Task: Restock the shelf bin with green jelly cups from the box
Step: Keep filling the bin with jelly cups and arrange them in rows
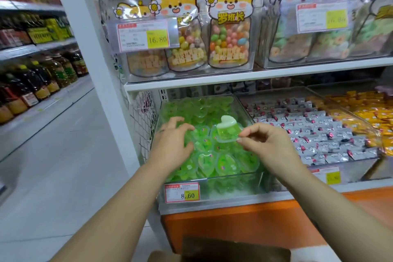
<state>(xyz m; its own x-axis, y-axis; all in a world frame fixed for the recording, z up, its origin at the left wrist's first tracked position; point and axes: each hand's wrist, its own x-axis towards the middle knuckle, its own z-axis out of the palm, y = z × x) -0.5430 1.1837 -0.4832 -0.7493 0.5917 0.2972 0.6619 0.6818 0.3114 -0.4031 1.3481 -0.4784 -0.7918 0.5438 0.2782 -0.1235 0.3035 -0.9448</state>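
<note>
Pinched by its thin flange between thumb and forefinger of the right hand (270, 142): one translucent green heart-shaped plastic jelly cup (226, 130), upside down, pale base uppermost, just above the heap already filling the clear plastic shelf bin (234, 176). Spread with relaxed fingers over the heap's left side and gripping nothing: the left hand (174, 142); hard to tell whether touching or just above.

Roll the wrist to bring the cup lid-up, matching the printed lids in the front rows. Lower it into a hollow between neighbours rather than dropping it on a crest, and let go only once seated. Keep the pinch light and on the flange; probably best not to press on the lid or the soft wall. Use the left hand to level the heap and to stop cups sliding toward the low front wall above the red-and-yellow price tag (182, 192). Fill toward the back, seemingly the roomier end, since the front looks close to the rim. Then reach down to the dark brown cardboard box (234, 249) at the bottom edge of view.
</note>
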